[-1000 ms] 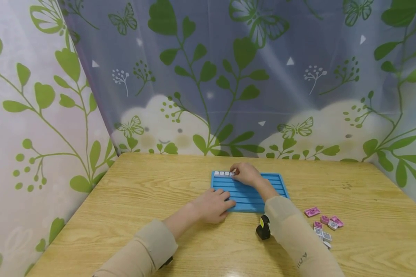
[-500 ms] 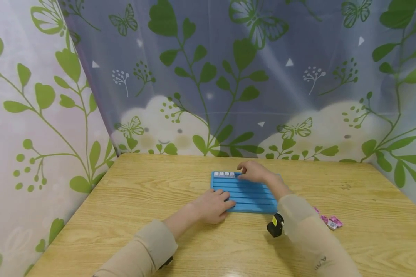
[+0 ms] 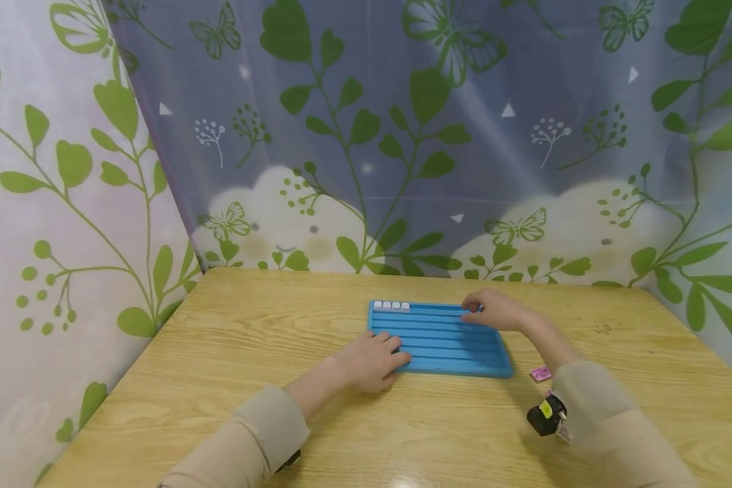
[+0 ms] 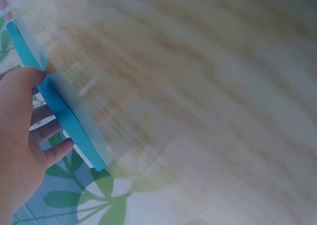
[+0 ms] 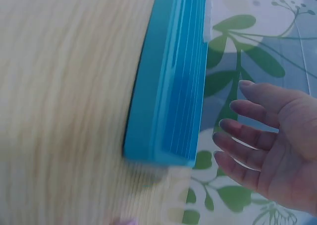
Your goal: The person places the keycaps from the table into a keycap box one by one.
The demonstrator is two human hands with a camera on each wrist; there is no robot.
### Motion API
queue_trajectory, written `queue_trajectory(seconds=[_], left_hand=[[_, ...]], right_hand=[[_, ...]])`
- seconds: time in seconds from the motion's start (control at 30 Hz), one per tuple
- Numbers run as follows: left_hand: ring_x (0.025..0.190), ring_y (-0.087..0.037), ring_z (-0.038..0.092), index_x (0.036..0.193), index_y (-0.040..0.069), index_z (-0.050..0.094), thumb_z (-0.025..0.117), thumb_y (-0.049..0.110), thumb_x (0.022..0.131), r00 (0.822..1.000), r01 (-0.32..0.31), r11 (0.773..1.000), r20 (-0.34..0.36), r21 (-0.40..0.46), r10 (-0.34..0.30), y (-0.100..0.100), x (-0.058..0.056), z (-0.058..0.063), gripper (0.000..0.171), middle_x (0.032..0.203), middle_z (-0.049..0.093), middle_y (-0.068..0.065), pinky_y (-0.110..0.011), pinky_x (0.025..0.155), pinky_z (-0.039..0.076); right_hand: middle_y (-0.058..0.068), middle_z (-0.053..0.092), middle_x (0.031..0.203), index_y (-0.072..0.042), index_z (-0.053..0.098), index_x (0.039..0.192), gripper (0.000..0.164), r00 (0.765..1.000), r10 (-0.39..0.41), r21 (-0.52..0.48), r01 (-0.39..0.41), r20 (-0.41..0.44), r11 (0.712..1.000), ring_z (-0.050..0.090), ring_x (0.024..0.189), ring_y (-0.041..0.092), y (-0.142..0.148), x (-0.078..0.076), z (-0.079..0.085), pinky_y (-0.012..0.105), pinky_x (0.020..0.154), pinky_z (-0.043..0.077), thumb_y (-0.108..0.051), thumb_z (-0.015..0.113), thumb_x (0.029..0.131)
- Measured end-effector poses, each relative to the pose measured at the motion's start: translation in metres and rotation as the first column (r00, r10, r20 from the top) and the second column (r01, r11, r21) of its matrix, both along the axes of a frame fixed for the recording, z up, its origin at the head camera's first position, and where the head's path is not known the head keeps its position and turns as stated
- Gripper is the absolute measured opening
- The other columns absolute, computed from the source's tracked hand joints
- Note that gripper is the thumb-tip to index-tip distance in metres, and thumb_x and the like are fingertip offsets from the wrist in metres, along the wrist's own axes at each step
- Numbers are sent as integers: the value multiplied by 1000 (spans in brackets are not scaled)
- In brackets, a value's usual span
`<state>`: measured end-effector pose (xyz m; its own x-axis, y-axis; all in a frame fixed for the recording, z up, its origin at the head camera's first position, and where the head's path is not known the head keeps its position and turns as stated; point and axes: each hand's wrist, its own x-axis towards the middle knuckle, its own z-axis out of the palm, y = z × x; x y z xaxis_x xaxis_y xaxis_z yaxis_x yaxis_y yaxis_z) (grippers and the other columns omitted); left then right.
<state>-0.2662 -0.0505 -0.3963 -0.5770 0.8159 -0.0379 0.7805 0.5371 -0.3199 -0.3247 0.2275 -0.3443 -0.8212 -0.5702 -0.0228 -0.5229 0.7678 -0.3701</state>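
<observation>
Light-blue rect. plastic tray [image 3: 445,349] lies flat mid-table, long side L to R, raised rim, parallel ridges running lengthwise. Four small white square tiles [image 3: 396,306] sit side by side at the L end of its farthest groove; markings too small to read. L hand [image 3: 371,362] at tray's near-L corner, grip closed on the edge, thumb on near side, fingers on L side. R hand [image 3: 494,310] over tray's far-R corner, grip loosely spread, fingers slightly bent and apart. Pink flat piece [image 3: 540,374] on table just R of tray; other bits near it partly hidden by black wrist device [image 3: 539,421] w/ yellow patch. Sleeves [image 3: 274,413] beige, cuffs folded. Table [image 3: 280,312] light wood w/ visible grain, semi-glossy. Behind: grey-blue cloth [image 3: 494,156] w/ green leaves, butterflies, pale clouds. On L, paler pinkish-white panel [image 3: 85,224], similar green leaf print.
</observation>
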Motion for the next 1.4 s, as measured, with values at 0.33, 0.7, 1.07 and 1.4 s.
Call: queue_trajectory(seconds=[0.33, 0.7, 1.07, 1.4], left_hand=[[110, -18, 49, 133, 24, 48, 43, 34, 97, 1000, 3, 1000, -6, -1, -3, 1, 0, 1, 38, 120, 51, 0, -35, 88, 42], [106, -17, 50, 131, 23, 50, 44, 33, 97, 1000, 11, 1000, -4, 18, -11, 0, 0, 2, 36, 116, 52, 0, -35, 86, 43], [105, -17, 50, 131, 23, 50, 43, 33, 97, 1000, 9, 1000, -10, 16, -8, 0, 0, 1, 36, 115, 51, 0, -34, 84, 43], [106, -17, 49, 130, 23, 50, 44, 33, 97, 1000, 8, 1000, -9, 16, -8, 0, 1, 1, 35, 115, 52, 0, -35, 85, 43]], right_hand=[[17, 62, 99, 10, 60, 110, 33, 999, -34, -45, 33, -18, 998, 58, 91, 31, 33, 26, -3, 43, 75, 47, -15, 62, 88], [17, 61, 104, 4, 63, 107, 35, 997, -33, 22, 31, 70, 999, 55, 97, 41, 67, 48, -8, 50, 79, 46, -18, 69, 81], [14, 60, 100, -3, 64, 103, 34, 987, -65, 128, 46, 148, 991, 56, 94, 36, 75, 59, -10, 48, 76, 47, -11, 75, 71], [-1, 57, 79, -7, 63, 85, 15, 988, -68, 123, 51, 141, 991, 51, 71, 14, 75, 62, -18, 33, 63, 46, -2, 70, 72]])
